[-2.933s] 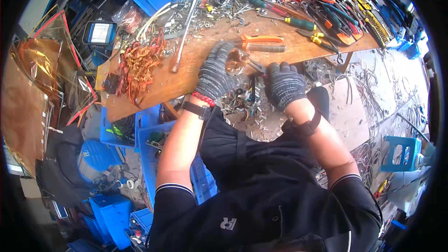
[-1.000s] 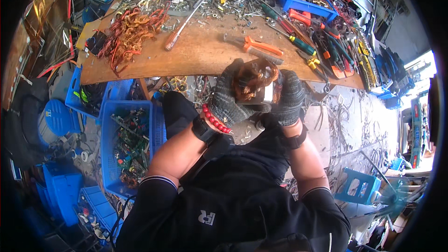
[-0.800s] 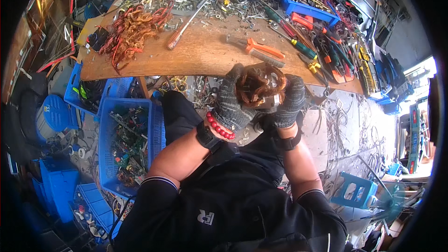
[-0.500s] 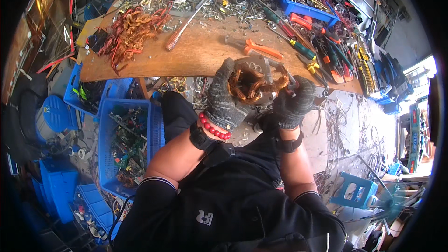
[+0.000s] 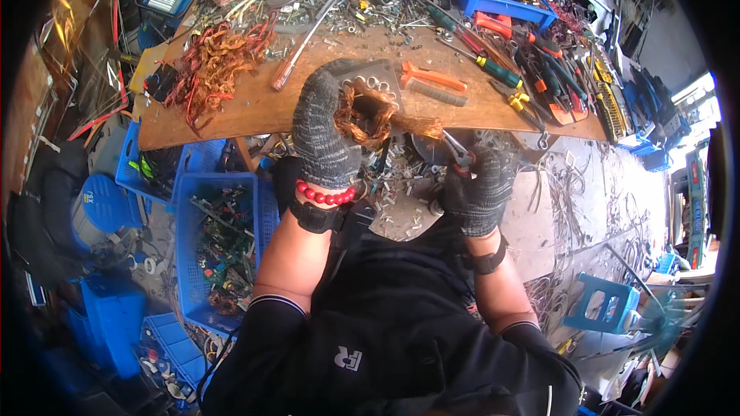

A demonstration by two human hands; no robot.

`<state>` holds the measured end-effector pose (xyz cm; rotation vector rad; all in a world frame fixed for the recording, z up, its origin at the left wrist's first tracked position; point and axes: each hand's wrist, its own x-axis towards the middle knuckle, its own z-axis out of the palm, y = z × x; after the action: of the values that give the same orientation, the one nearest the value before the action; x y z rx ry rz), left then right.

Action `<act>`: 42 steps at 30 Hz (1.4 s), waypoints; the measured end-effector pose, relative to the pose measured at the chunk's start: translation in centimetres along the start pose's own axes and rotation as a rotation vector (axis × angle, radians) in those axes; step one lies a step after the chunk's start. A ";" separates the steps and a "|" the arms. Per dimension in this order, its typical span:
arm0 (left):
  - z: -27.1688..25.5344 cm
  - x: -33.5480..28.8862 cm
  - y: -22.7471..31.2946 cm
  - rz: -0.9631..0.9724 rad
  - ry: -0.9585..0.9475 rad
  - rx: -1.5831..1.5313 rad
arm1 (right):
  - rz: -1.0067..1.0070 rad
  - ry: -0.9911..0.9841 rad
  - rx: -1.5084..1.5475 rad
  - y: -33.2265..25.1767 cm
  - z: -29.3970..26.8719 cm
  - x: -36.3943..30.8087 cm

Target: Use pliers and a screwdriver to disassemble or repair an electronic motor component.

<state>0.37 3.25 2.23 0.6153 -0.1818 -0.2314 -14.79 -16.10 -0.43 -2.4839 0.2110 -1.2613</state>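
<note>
Both my hands wear grey knit gloves. My left hand (image 5: 322, 127) grips a grey metal core (image 5: 385, 72) with ring-shaped holes from its left side, just over the bench's front edge. A coil of copper wire (image 5: 368, 114) bulges out of this core, and a thick copper strand (image 5: 420, 124) sticks out from it to the right. My right hand (image 5: 479, 191) is closed around pliers (image 5: 460, 156). Their jaws point up and left and meet the end of the strand; whether they pinch it I cannot tell. My glove hides most of the pliers' handles.
On the wooden bench (image 5: 254, 112) lie a heap of copper scraps (image 5: 220, 69), a screwdriver-like rod (image 5: 308, 35), an orange-handled tool (image 5: 435, 81) and several hand tools to the right. Small metal bits cover its back. A blue basket (image 5: 181, 254) of scrap stands at lower left, a blue stool (image 5: 601, 303) at right.
My left hand has moved left and up with the core and coil. The pliers in my right hand have come down a little, and the copper strand now stretches out between coil and pliers.
</note>
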 end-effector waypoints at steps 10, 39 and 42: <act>-1.2 0.0 2.0 0.305 -0.265 0.537 | -0.024 -0.124 -0.032 -0.2 -1.3 -0.6; -3.4 1.3 2.6 -0.276 -0.306 0.063 | 0.022 -0.331 0.074 4.8 -1.9 -5.0; -4.0 2.3 3.6 -0.152 -0.227 0.189 | 0.675 -0.597 0.608 5.6 -4.4 -6.3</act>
<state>4.14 7.71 1.38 0.7916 -0.3791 -0.4348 -21.94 -20.55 -4.79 -1.8863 0.3930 -0.2306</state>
